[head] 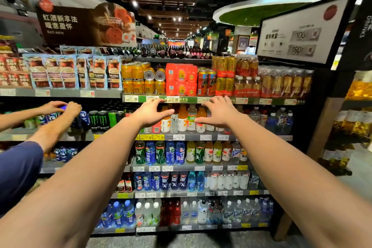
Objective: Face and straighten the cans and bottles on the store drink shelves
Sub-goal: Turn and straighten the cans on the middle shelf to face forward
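Reaching out with both arms toward the second shelf from the top, in the middle of the frame. Left hand (150, 111) open, fingers spread, holding nothing. Right hand (218, 111) open too, fingers spread, holding nothing. Between the two hands, a row of orange juice bottles (182, 116) and a clear bottle with a green label (191, 117), standing up close together just under the green price strip (181, 99). Not touching any bottle yet, as far as can be told. Probably full, so a bit heavy, with smooth plastic sides that could slip. Tall and thin, so easy to knock over like dominoes. Best to grab each one around the middle and turn it gently. At the left edge, another person's hands (64, 108) busy with blue cans, near the black Monster cans (99, 120).
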Available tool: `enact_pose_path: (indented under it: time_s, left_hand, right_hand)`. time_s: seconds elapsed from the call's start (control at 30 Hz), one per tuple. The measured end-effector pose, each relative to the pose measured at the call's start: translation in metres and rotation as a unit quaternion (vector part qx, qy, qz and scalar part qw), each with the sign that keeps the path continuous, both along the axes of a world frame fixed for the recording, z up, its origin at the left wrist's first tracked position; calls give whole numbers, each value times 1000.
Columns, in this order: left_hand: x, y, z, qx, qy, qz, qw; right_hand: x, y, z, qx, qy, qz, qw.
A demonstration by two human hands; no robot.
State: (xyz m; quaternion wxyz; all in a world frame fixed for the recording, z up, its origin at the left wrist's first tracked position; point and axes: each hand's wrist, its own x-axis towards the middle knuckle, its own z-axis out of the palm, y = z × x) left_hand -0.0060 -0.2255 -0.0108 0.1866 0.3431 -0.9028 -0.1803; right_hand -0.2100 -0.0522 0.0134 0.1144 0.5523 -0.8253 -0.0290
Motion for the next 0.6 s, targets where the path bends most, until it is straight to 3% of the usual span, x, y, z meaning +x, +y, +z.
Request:
enact_pose_path:
  time_s: [0.6]
  left_hand:
    - [-140, -153, -14, 7, -33, 31, 999]
  right_hand:
    - [-163, -193, -30, -22, -26, 65, 997]
